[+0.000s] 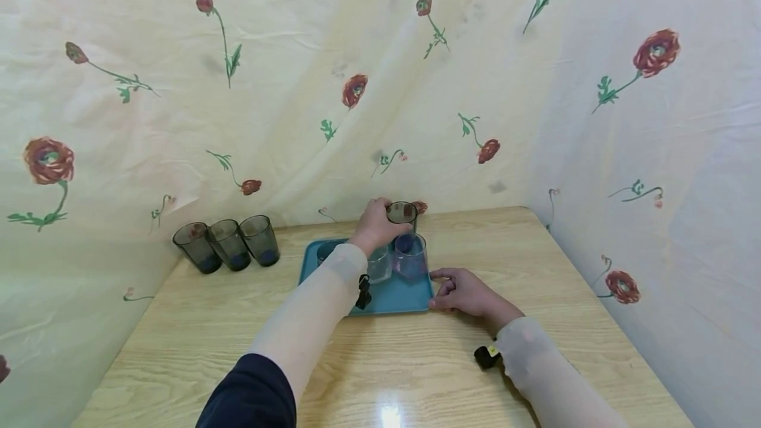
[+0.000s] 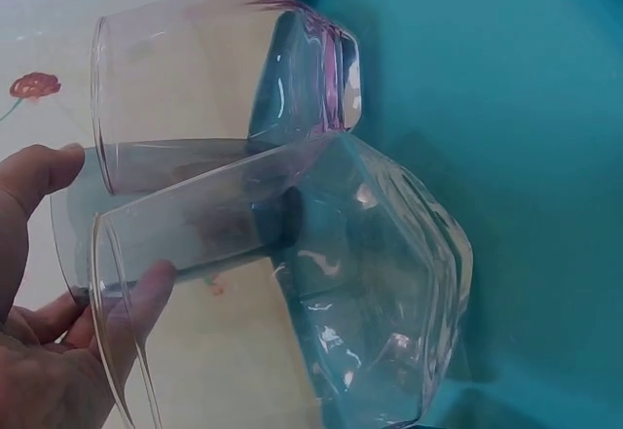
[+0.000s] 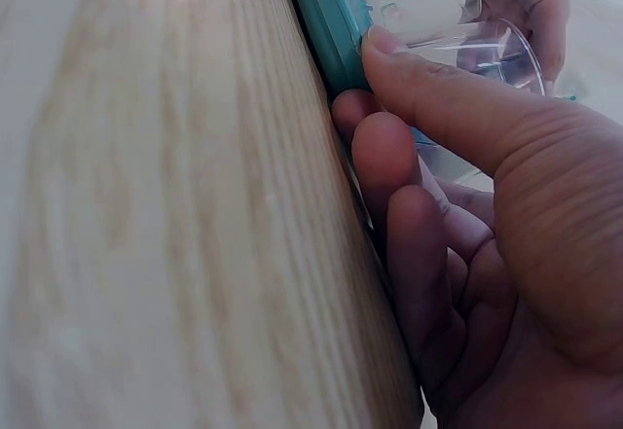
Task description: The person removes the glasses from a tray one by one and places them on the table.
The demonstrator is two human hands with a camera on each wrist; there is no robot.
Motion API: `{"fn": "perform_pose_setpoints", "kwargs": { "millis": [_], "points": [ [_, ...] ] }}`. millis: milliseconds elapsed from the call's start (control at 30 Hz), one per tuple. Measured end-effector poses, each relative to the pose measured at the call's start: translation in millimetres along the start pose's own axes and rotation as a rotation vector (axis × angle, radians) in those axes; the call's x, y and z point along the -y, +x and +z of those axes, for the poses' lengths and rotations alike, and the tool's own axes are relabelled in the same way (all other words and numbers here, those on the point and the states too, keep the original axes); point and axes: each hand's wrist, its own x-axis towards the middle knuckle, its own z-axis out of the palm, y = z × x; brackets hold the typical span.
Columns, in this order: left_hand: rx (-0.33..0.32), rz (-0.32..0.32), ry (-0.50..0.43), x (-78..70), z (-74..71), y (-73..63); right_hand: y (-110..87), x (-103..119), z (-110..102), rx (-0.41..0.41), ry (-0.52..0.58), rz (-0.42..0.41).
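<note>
My left hand [image 1: 376, 226] grips a grey tinted glass [image 1: 402, 210] near its mouth, at the back right of the blue tray [image 1: 392, 301]. In the left wrist view the thumb and fingers lie on either side of this grey glass [image 2: 214, 210]. In front of it on the tray stand a pinkish clear glass [image 1: 411, 261] and a colourless glass [image 1: 380, 268]. A dark glass [image 1: 326, 251] on the tray's left is partly hidden by my left arm. My right hand [image 1: 466, 292] holds the tray's right front corner, thumb at the rim and fingers curled beside it.
Three grey tinted glasses [image 1: 228, 246] stand in a row at the table's back left. The wooden table [image 1: 505, 243] meets a flower-patterned cloth [image 1: 297, 117] behind and at both sides.
</note>
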Motion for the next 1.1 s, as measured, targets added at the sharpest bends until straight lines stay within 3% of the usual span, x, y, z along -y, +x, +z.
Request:
{"fn": "perform_pose_setpoints", "kwargs": {
  "millis": [433,700,1100],
  "points": [
    [-0.085,0.012,-0.055,7.0,-4.7,-1.2,-0.4,3.6,0.6,0.000,-0.005,0.010],
    [-0.143,0.045,-0.118,12.5,-20.4,-7.3,0.2,2.3,0.0,-0.006,-0.007,0.008],
    [-0.174,0.063,-0.200,26.1,-49.9,-19.8,-2.2,1.9,2.1,0.003,0.013,-0.015]
  ]
}}
